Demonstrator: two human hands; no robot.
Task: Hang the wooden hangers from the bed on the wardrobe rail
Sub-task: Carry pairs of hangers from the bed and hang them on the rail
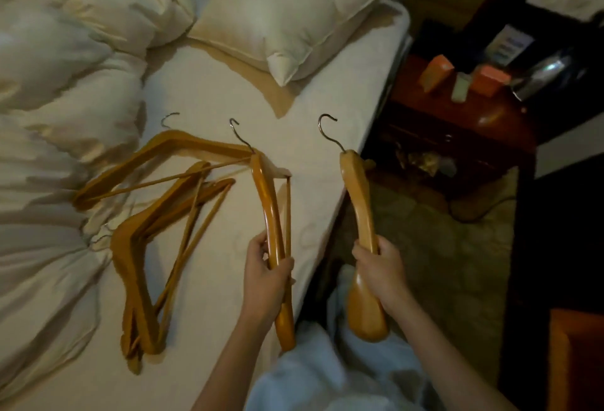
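Left hand (266, 275) clamped round the shoulder of one hanger (266, 201), its hook (237, 134) pointing away over the bed (212, 96); lower bar visible beside the fingers. Right hand (379, 266) clamped round a second, thicker hanger (358, 201), held off the mattress edge over the floor, hook (328, 129) up and free. Judged: mid-body grips keep both hooks clear for the rail. More hangers (153, 230) lie overlapped in a pile on the sheet, left of the hands, near the duvet (58, 60). Wardrobe rail not in view. Collection stage; nothing hung yet.
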